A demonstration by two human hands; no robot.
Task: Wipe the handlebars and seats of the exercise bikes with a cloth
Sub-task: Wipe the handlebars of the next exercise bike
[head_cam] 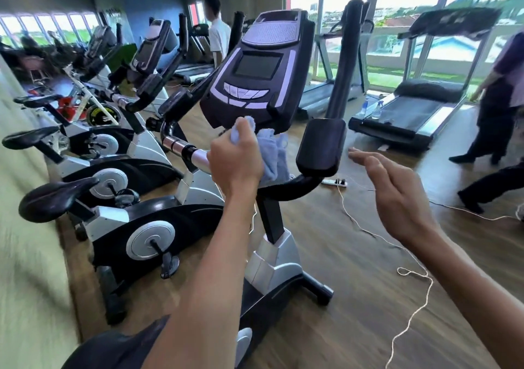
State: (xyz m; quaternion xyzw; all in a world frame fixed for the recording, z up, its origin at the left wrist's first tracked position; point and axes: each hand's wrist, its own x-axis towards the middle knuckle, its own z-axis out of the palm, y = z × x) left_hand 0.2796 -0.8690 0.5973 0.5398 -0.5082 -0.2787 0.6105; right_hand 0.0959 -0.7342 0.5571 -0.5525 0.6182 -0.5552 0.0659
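The nearest exercise bike has a dark console (255,76) and a curved black and chrome handlebar (181,146). My left hand (235,161) grips a light blue cloth (272,153) against the handlebar just below the console. The cloth hangs down over the bar's middle. My right hand (397,195) hovers open to the right of the bike, fingers straight, touching nothing. The right handlebar pad (321,146) stands between my hands. This bike's black seat (113,349) is at the bottom edge, partly under my left arm.
More exercise bikes (124,227) with black seats (54,198) line the left wall. Treadmills (411,113) stand by the windows. A thin cord (408,272) and a power strip (334,182) lie on the wood floor. People stand at right (496,99) and at back (218,34).
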